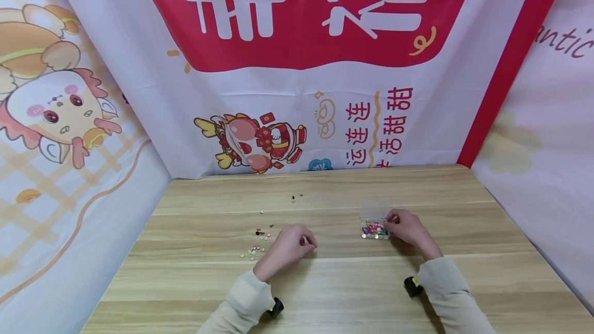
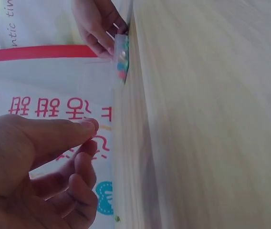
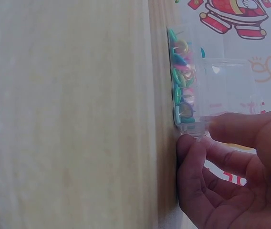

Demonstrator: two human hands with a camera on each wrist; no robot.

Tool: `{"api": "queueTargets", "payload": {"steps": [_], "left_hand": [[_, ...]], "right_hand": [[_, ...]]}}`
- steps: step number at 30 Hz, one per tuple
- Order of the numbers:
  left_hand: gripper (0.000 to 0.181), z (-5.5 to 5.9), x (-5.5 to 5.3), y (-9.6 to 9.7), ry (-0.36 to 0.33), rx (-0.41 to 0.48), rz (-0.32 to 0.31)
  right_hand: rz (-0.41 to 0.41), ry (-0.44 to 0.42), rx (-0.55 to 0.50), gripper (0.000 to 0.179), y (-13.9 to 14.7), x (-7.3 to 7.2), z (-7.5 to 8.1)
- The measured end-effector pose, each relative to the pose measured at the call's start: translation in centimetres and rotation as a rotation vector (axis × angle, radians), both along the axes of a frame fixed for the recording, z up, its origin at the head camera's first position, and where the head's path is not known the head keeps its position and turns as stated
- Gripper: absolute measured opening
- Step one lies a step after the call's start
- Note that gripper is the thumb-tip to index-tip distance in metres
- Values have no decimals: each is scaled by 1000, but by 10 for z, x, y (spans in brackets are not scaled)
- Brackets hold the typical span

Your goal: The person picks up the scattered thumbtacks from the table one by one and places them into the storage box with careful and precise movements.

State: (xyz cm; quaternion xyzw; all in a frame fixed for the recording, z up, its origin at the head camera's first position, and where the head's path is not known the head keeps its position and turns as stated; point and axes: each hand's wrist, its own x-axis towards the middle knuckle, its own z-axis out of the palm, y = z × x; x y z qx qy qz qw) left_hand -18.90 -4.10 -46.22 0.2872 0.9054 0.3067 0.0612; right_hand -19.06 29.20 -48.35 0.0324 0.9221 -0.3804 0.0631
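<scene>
A small clear plastic box of colourful thumbtacks sits on the wooden table, its transparent lid raised at the back. My right hand grips the box's near right end between thumb and fingers, as the right wrist view shows. To the left of the box, my left hand hovers low over the table, thumb and index fingertips brought together and the other fingers curled. I cannot tell whether a tack is between those fingertips. Loose thumbtacks lie scattered just left of this hand.
Farther back on the table lie a few more tiny pieces, with a single one nearer the left. Printed cloth hangs along the table's back edge and both sides. Black wrist cameras are strapped below the sleeves.
</scene>
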Motion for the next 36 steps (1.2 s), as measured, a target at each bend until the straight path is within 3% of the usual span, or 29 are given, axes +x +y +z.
{"api": "queueTargets", "payload": {"steps": [4,13,21,36], "left_hand": [[6,0,-3,12,35,18,-13],[5,2,-8,39,37,43,-22],[6,8,-10,64,-35,76,-3],[6,7,-24,99,12,78,-53]], "right_hand": [[-3,-4,-7,15,0,0,1],[-4,-17,-11,16,0,0,1],[-13,-31,-9,15,0,-2,0],[-6,-22,-3,14,0,-2,-1]]}}
